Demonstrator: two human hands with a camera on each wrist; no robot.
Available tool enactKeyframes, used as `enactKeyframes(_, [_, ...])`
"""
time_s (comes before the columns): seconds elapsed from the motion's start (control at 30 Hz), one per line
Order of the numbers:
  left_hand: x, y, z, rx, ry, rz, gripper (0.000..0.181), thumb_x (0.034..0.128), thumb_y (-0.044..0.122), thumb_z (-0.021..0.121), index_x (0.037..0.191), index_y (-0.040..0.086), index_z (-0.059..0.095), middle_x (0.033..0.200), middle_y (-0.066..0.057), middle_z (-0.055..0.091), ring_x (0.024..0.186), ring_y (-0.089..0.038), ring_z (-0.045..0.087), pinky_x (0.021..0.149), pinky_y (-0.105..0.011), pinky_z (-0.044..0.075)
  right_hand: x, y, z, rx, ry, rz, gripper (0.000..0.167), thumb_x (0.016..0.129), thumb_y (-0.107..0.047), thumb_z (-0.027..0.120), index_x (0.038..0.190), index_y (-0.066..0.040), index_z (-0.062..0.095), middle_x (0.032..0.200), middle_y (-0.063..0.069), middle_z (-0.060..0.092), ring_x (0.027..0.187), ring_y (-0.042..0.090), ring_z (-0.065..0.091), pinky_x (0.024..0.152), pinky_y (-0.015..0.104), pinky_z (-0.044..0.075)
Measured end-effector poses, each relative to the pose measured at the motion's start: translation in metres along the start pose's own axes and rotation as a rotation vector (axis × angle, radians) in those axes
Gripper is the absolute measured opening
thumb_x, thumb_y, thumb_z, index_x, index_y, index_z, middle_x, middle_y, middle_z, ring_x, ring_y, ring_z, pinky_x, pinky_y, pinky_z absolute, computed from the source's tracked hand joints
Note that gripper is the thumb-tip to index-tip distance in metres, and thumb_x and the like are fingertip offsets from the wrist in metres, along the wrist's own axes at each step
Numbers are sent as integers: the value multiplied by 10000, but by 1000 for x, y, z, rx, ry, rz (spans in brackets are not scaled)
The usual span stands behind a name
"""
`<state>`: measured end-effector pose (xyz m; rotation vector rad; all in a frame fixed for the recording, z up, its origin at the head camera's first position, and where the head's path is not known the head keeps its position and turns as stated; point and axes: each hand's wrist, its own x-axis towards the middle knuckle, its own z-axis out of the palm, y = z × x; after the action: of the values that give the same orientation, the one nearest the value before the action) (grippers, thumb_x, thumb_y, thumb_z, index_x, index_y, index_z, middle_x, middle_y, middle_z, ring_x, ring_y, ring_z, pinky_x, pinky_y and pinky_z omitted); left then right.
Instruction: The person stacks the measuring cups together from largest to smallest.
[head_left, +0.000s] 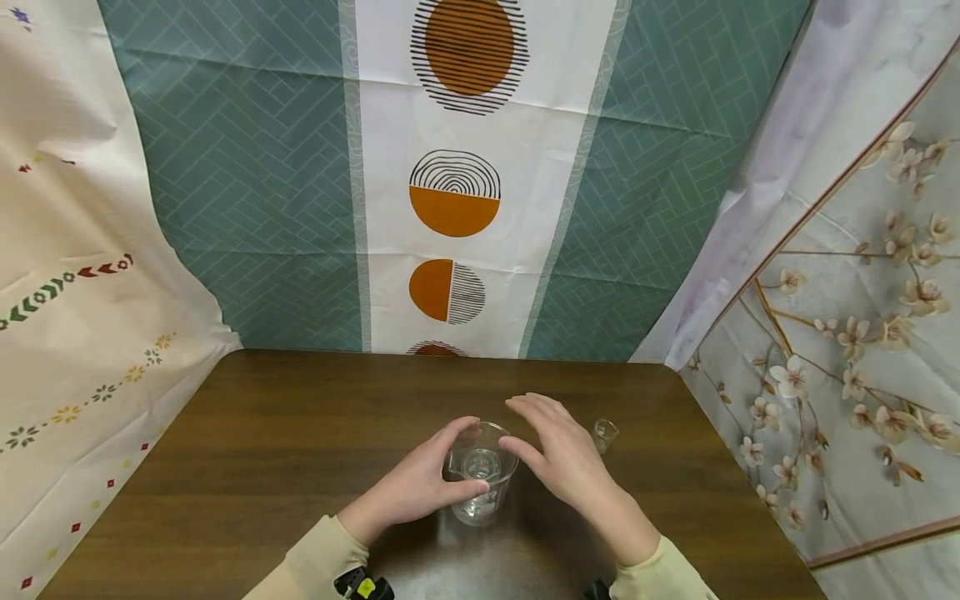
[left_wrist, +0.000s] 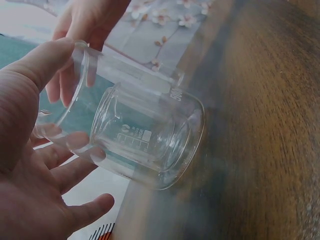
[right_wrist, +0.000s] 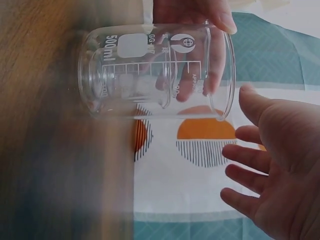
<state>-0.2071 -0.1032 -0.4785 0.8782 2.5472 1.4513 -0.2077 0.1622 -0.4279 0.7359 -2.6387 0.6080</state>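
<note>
A clear 500 ml glass beaker (head_left: pixel 480 512) stands upright on the table, with a smaller glass beaker (head_left: pixel 481 465) inside it. My left hand (head_left: pixel 422 481) grips the large beaker near its rim, thumb on the near side and fingers round the far side. In the left wrist view, that thumb lies over the rim of the large beaker (left_wrist: pixel 186 162). Just right of the rim is my right hand (head_left: pixel 566 458), fingers spread and holding nothing. The right wrist view shows this hand (right_wrist: pixel 290 150) apart from the glass (right_wrist: pixel 226 100).
A tiny glass beaker (head_left: pixel 604 431) is on the brown wooden table (head_left: pixel 300 417), behind and to the right of my right hand. Patterned cloths hang along the table's back edge (head_left: pixel 285 352) and both sides.
</note>
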Motion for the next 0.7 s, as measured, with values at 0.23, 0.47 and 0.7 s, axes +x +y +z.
enactKeyframes(0.23, [0, 0, 0, -7, -2, -7, 877, 981, 489, 848, 1664, 166, 401, 1583, -24, 575, 1455, -287, 552, 1148, -622, 461, -1, 3, -1, -14, 13, -1, 595, 1012, -440, 818, 1512, -151, 671, 1548, 70, 642, 1521, 294, 508, 1175, 558, 474])
enactKeyframes(0.47, [1, -1, 1, 3, 10, 14, 882, 971, 515, 850, 1651, 158, 416, 1564, -32, 592, 1430, -289, 573, 1134, -614, 474, -4, 11, -1, -43, 35, 4, 623, 1004, -418, 828, 1521, -114, 659, 1547, 89, 643, 1533, 331, 490, 1199, 597, 436])
enactKeyframes(0.7, [1, -3, 1, 0, 9, 11, 891, 966, 524, 853, 1643, 136, 423, 1553, -30, 600, 1407, -272, 581, 1118, -596, 487, -7, 20, -1, -80, 63, -10, 653, 989, -398, 847, 1519, -72, 651, 1532, 132, 648, 1511, 370, 510, 1200, 617, 425])
